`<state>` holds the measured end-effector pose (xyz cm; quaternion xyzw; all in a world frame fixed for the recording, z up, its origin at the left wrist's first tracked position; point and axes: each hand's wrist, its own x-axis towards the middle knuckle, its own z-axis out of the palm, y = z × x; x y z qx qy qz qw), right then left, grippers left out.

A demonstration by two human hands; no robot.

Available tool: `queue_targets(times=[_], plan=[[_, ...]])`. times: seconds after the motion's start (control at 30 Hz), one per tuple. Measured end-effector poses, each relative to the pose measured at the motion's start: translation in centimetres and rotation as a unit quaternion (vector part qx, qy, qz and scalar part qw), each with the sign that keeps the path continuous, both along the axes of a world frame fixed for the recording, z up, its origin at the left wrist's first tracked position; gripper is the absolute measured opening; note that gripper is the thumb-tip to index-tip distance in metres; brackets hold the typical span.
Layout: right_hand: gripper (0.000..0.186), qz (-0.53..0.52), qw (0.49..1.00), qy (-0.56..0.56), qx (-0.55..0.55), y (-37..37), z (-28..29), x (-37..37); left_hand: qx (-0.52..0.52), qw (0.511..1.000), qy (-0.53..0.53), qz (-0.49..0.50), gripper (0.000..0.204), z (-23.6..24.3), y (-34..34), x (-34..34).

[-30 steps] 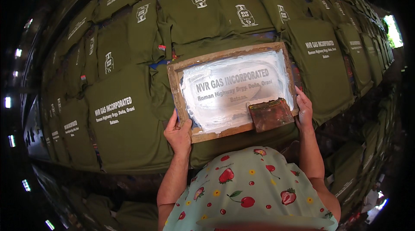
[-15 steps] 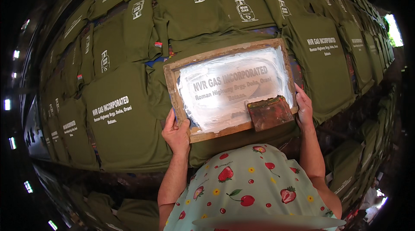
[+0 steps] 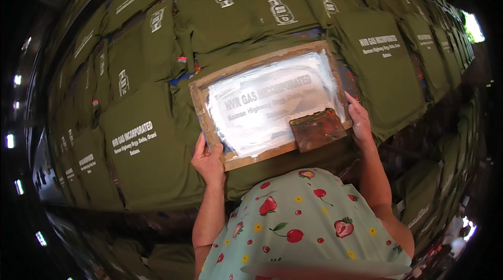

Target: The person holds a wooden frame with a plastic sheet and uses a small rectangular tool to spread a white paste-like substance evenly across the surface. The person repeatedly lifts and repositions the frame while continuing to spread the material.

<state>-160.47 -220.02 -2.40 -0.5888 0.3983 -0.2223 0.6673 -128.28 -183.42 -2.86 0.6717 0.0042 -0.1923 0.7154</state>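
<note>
A wooden screen-printing frame (image 3: 238,161) is between my two hands, over an olive-green shirt (image 3: 285,169). White ink covers much of its mesh (image 3: 246,130), and dark lettering shows through. A worn brown squeegee (image 3: 318,132) rests on the frame's near right part, with neither hand on it. My left hand (image 3: 208,165) grips the near left corner, thumb on top of the wood. At the right side, my right hand (image 3: 359,121) holds the frame's edge with its fingers along the outside. The frame hides most of the shirt, so whether it touches the cloth I cannot tell.
Printed olive shirts lie close on both sides, a left shirt (image 3: 146,170) and a right shirt (image 3: 385,78). Farther back, rows of shirts (image 3: 222,26) carry white cylinder-shaped prints. More shirts (image 3: 419,191) lie at lower right. A fruit-patterned garment (image 3: 304,217) covers my front.
The whole view has shifted and tilted slightly, so most things sit a little farther left. Both hands keep their grip on the frame, and the squeegee stays in the same place on it.
</note>
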Motion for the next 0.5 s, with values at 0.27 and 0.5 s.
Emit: queue_targets(times=[0.27,0.5], plan=[[0.050,0.000,1.000,0.011,-0.003,0.0,0.0,0.0,-0.019,0.999,0.027,-0.010,0.068,1.0,-0.2,-0.1],[0.048,0.007,1.000,-0.001,-0.007,0.2,0.8,0.5,0.014,0.999,0.029,0.003,0.070,0.7,-0.3,0.1]])
